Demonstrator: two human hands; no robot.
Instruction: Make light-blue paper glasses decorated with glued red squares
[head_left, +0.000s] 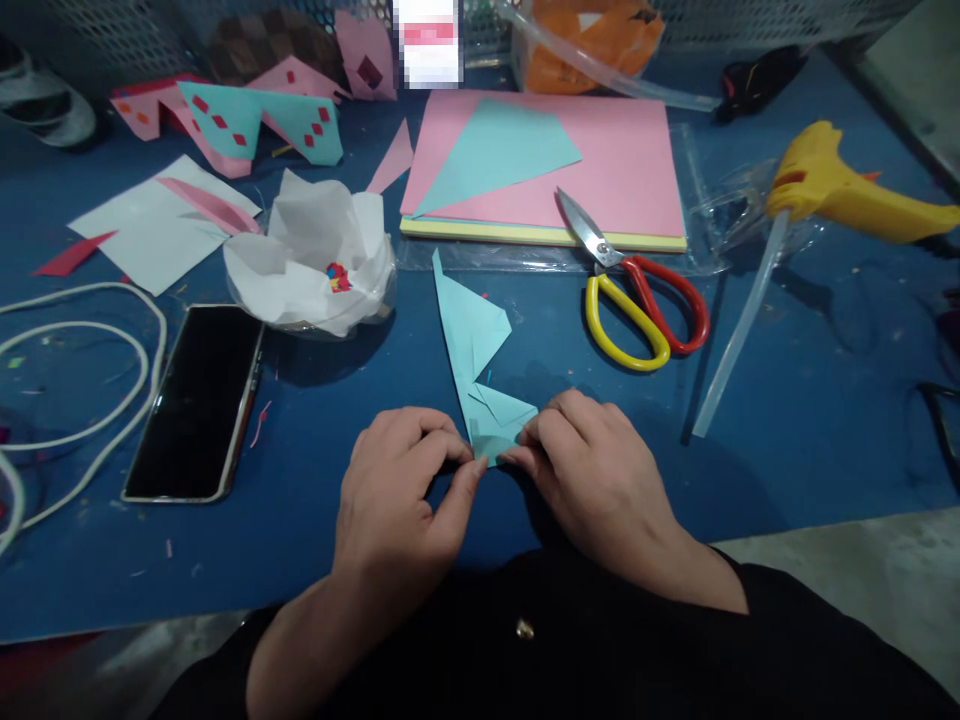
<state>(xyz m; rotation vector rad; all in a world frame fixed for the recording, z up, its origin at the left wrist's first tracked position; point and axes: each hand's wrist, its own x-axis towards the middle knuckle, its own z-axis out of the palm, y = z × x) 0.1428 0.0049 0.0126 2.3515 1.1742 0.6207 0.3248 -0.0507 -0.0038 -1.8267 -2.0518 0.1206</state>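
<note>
A light turquoise paper cutout [480, 340], shaped with points and a notch like half of a mask, lies near the front of the blue table. My left hand [409, 490] pinches its near left corner between thumb and fingers. On the near right edge, my right hand [589, 475] grips the same cutout with closed fingertips. To the upper right rest scissors [637, 290] with one yellow and one red handle, their blades apart. Past the cutout, a turquoise paper scrap [510, 150] sits on a stack of pink and yellow paper [630, 170].
At left are a phone [196, 400], a white cable [150, 350] and a paper-lined bowl [315, 250] with small red bits. Decorated paper masks [262, 115] stand behind. A yellow glue gun [832, 185] with a glue stick [742, 330] lies right; an orange bag [585, 50] is at the back.
</note>
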